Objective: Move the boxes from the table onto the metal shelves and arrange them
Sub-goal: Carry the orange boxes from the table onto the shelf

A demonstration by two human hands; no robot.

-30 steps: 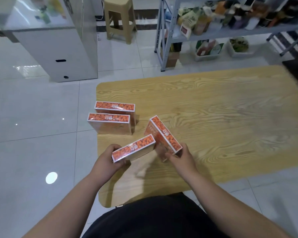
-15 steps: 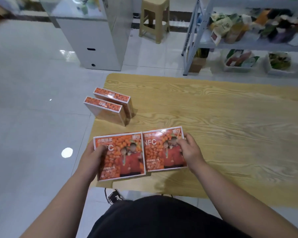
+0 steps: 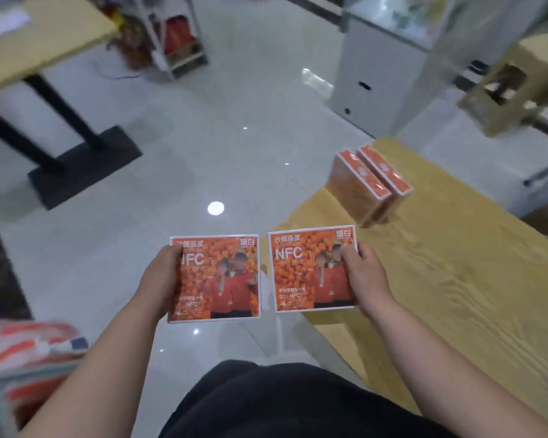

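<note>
Two held boxes (image 3: 215,279) (image 3: 310,270) side by side; behind, two boxes (image 3: 358,184) (image 3: 386,175) upright on table (image 3: 456,279) corner

Setting: small shop or stockroom.

Evidence:
- Identical retail stock: one orange printed carton (image 3: 222,279) gripped in the left hand (image 3: 160,279), a matching carton (image 3: 304,270) in the right hand (image 3: 366,276), and two more orange cartons (image 3: 361,177) on edge on the light wooden table (image 3: 456,279) beyond the right hand.
- White metal shelf rack (image 3: 178,42) with red packaged goods, far beyond the left hand.
- Glass-topped white cabinet (image 3: 383,67) far ahead of the right hand.
- Glossy pale tiled floor (image 3: 234,147).

Glossy boxes (image 3: 312,268); wood-grain table (image 3: 456,279)
</note>
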